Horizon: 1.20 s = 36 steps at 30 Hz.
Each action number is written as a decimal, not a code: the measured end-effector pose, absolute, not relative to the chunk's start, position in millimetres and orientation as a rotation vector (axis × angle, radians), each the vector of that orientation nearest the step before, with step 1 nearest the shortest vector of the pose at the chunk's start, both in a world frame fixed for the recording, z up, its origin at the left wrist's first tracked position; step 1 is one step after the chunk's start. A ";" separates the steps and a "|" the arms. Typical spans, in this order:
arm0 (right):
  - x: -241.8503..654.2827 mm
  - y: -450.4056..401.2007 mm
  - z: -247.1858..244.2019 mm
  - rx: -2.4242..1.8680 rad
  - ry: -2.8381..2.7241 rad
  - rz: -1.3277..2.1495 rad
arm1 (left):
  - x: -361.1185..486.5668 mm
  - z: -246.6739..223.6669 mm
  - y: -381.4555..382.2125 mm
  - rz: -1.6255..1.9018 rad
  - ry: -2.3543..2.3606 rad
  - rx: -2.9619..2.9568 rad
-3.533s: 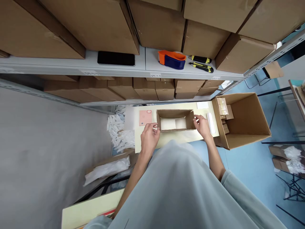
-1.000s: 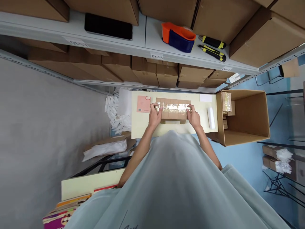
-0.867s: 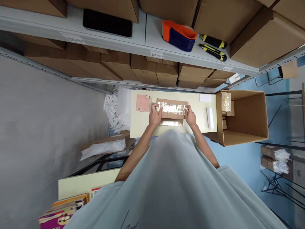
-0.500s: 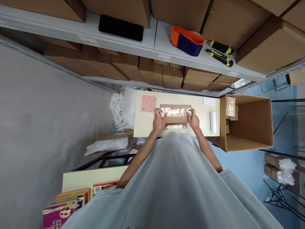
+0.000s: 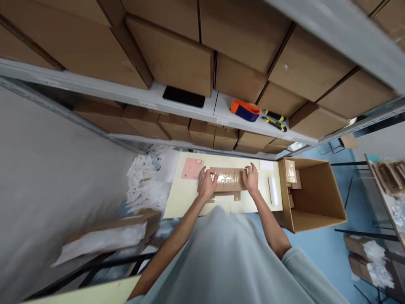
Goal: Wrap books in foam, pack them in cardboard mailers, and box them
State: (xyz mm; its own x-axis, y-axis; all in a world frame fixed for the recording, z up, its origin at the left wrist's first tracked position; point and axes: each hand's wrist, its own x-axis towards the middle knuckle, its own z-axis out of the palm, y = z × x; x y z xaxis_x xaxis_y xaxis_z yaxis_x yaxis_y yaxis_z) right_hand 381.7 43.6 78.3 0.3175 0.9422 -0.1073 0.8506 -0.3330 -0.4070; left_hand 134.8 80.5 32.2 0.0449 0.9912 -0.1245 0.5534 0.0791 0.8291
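A flat brown cardboard box [image 5: 229, 185] lies on the pale yellow table [image 5: 174, 198], with shiny clear tape [image 5: 224, 178] across its top. My left hand [image 5: 207, 184] grips its left end, the fingers bent over the edge. At the right end, my right hand [image 5: 251, 179] has its thumb and fingers around the edge, the fingertips partly raised. Cardboard with tape on it shows along the box's near side. A pink booklet or card [image 5: 191, 168] with a barcode lies left of the box. On the right is a white rolled or folded piece [image 5: 273, 191].
A large open carton [image 5: 316, 194] stands right of the table, with small taped boxes inside. Overhead, a shelf [image 5: 152, 103] holds cartons, a black phone [image 5: 184, 96], an orange-and-blue tape dispenser [image 5: 245, 110] and two cutters [image 5: 274, 120]. White paper scraps [image 5: 144, 181] are heaped at left.
The view has tilted up, so the table sits lower and more shelf cartons show. Both hands stay at the box's ends; the right hand's fingers are lifted more.
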 end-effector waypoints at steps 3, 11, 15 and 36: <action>387.8 103.1 118.8 -2.219 -1.699 0.240 | 149.4 61.3 125.0 0.912 1.548 1.684; 382.0 272.9 257.8 -2.114 -1.887 -0.096 | 219.5 217.3 245.3 1.249 1.308 1.883; 369.7 305.1 281.7 -2.327 -1.953 0.020 | 232.9 251.8 247.2 1.330 1.238 1.934; 307.1 23.0 206.7 -1.312 -1.268 1.266 | 143.9 184.3 19.6 1.228 1.317 1.470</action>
State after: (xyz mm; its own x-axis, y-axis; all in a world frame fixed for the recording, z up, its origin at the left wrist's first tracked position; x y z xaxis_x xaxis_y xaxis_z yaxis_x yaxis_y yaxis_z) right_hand 307.1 23.0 206.7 -0.0448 0.9953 -0.0863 0.0877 -0.0822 -0.9928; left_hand 143.9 19.6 184.3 -0.0104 0.9888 0.1492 0.2181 -0.1433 0.9654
